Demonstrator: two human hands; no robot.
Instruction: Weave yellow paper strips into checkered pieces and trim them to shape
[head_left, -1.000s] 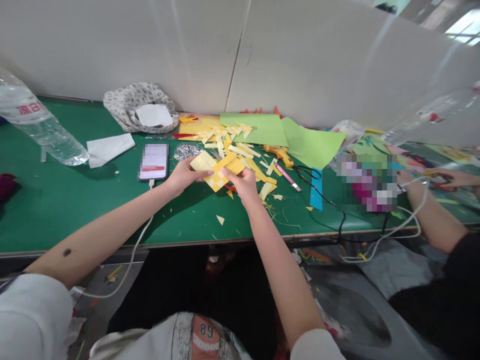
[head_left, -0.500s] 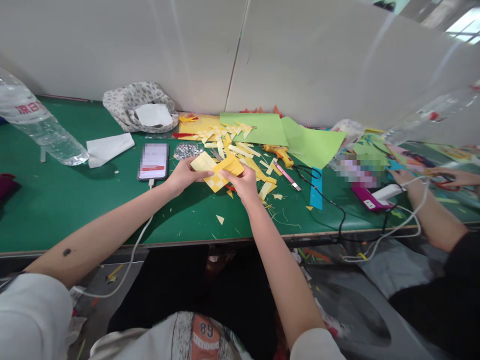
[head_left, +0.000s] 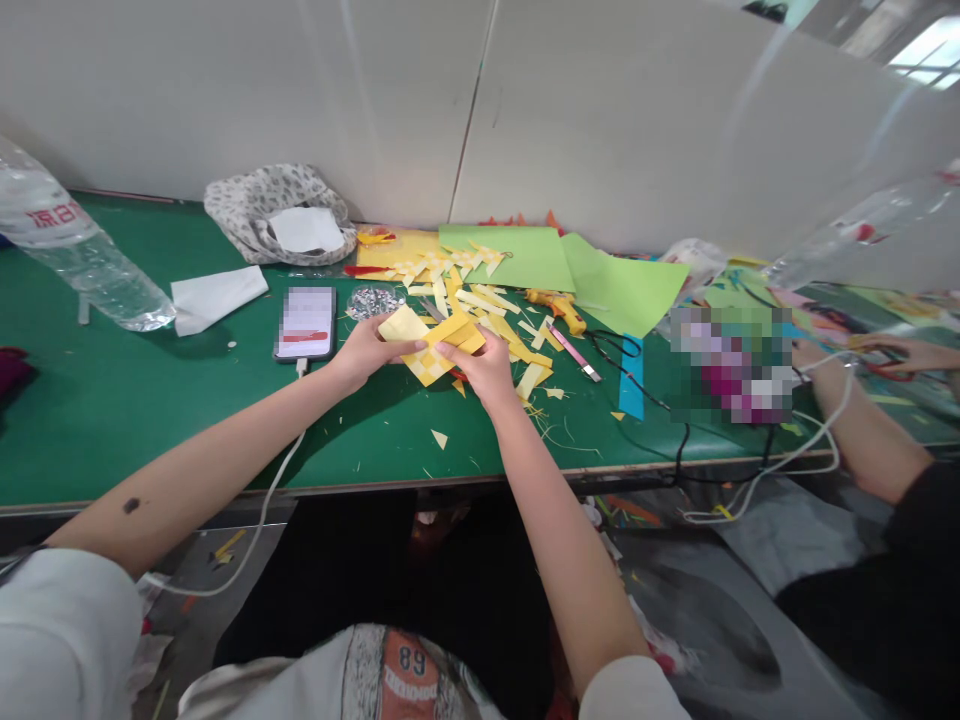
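Between my two hands is a piece of woven paper (head_left: pixel 429 365), with pale and deep yellow strips crossing in a checked pattern. My left hand (head_left: pixel 366 352) pinches its left side, thumb on top. My right hand (head_left: pixel 486 365) grips the right side, its thumb lying near the middle of the weave. The fingers under the paper are hidden. Just behind the hands lie loose yellow paper strips (head_left: pixel 491 300) and a dish of small shiny bits (head_left: pixel 375 301). A longer woven yellow piece (head_left: pixel 442 265) rests farther back.
A charging phone (head_left: pixel 306 322) and a water bottle (head_left: pixel 82 245) are on the left. Green paper sheets (head_left: pixel 517 260), a yellow glue gun (head_left: pixel 559 310), a pink craft knife (head_left: pixel 576 352) and a blue strip (head_left: pixel 631 378) lie right of centre. At the far right a co-worker's hands (head_left: pixel 911 355) hold scissors.
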